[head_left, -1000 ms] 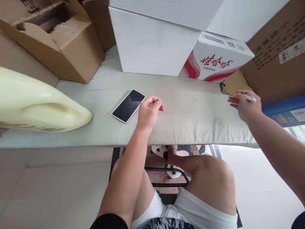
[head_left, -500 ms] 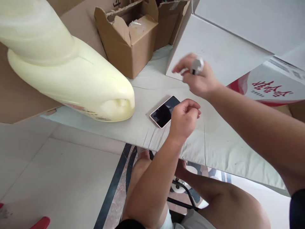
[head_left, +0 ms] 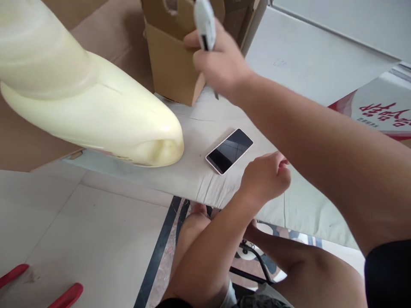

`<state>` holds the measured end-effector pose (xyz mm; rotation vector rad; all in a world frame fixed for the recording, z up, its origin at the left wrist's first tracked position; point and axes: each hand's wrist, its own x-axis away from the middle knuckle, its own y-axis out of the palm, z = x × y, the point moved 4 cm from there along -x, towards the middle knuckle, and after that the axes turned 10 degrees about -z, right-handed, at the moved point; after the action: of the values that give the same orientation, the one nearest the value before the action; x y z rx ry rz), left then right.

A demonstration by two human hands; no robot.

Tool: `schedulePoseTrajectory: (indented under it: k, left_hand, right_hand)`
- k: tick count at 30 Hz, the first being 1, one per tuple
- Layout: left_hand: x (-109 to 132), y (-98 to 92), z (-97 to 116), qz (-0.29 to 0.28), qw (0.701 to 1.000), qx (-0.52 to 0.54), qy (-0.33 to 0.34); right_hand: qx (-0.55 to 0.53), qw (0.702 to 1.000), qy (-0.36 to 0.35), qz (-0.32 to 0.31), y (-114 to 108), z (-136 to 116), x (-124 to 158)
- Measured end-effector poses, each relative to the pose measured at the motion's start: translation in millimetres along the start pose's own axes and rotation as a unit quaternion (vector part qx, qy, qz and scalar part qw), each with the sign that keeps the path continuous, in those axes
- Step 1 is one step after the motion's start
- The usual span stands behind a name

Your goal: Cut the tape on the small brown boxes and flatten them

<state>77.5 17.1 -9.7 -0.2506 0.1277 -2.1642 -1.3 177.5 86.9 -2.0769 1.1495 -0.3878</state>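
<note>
A pale tiled floor (head_left: pixel 105 239) runs up to a cloth-covered bench (head_left: pixel 308 209), and cartons crowd the bench's far side like a low wall. Above its far part is what looks like a white box cutter (head_left: pixel 205 23), a little blurred. The right hand (head_left: pixel 224 62) is closed around it, the butt end rising past the fingers and a narrow dark tip showing below, a grip that seems meant to keep the point down and away from the palm. Fingers and cutter overlap an open brown cardboard box (head_left: pixel 170 66) in this view; whether they touch it I cannot tell.

Nearer the person, the left hand (head_left: pixel 268 175) is curled into a loose fist near the bench's front edge, partly behind the right forearm. Nothing shows in it; it seems simply parked out of the way.

Just beside it lies a smartphone (head_left: pixel 229 151), screen up and dark, perhaps left there to be within reach. Left of the phone looms a large pale-yellow plastic jug (head_left: pixel 105 102), cut off by the frame. To the right stand a white carton (head_left: pixel 295 64) and a red-and-white printed carton (head_left: pixel 379 102), seemingly pushed back to leave working room in front.
</note>
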Motion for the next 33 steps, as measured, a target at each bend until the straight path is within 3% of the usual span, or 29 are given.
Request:
schedulePoseTrajectory:
  k: [5, 9, 10, 12, 14, 15, 18, 20, 22, 24, 27, 30, 33]
  left_hand:
    - [-2.2, 15.4, -4.9, 0.019, 1.000, -0.009, 0.018]
    - [-6.1, 37.3, -8.9, -0.013, 0.994, -0.103, 0.021]
    - [-7.3, 41.4, -9.0, -0.012, 0.991, -0.133, 0.029]
    - [-10.4, 46.7, -9.4, 0.002, 0.984, -0.174, 0.043]
    - [-14.7, 48.6, -12.2, 0.019, 0.980, -0.194, 0.047]
    - [-17.2, 48.4, -14.7, 0.025, 0.978, -0.201, 0.044]
    - [-24.3, 40.9, -24.3, 0.059, 0.972, -0.226, 0.027]
    - [-28.3, 30.8, -29.1, 0.104, 0.964, -0.243, 0.017]
    - [-33.6, 20.7, -30.4, 0.148, 0.956, -0.251, 0.012]
    - [-39.2, 11.6, -26.9, 0.218, 0.954, -0.201, 0.048]
    - [-48.2, 7.2, -21.5, 0.277, 0.953, -0.047, 0.116]
    - [-53.3, 13.8, -10.5, 0.260, 0.948, 0.033, 0.183]
    - [-54.3, 27.3, 10.1, 0.186, 0.956, -0.011, 0.228]
  right_hand:
    - [-0.131, 0.980, 0.027, 0.146, -73.1, 21.2, 87.5]
    - [-0.239, 0.908, 0.065, 0.338, -130.5, 47.2, 181.3]
    - [-0.243, 0.880, 0.062, 0.404, -142.8, 52.8, 209.2]
    - [-0.212, 0.859, 0.016, 0.466, -158.6, 59.5, 262.9]
    - [-0.159, 0.843, -0.058, 0.511, -161.7, 65.3, 315.6]
    - [-0.130, 0.837, -0.064, 0.528, -157.3, 70.7, 339.3]
    - [-0.063, 0.764, -0.095, 0.635, -128.7, 87.5, 399.2]
    - [-0.048, 0.715, -0.122, 0.686, -106.2, 94.1, 422.9]
    - [-0.063, 0.748, -0.095, 0.654, -94.1, 96.8, 429.5]
    - [-0.093, 0.824, -0.044, 0.558, -93.1, 96.0, 428.1]
    - [-0.126, 0.914, -0.040, 0.384, -98.8, 87.7, 428.9]
    - [-0.130, 0.959, -0.073, 0.241, -99.1, 78.4, 434.6]
    - [-0.099, 0.975, -0.077, 0.186, -93.8, 73.1, 439.3]
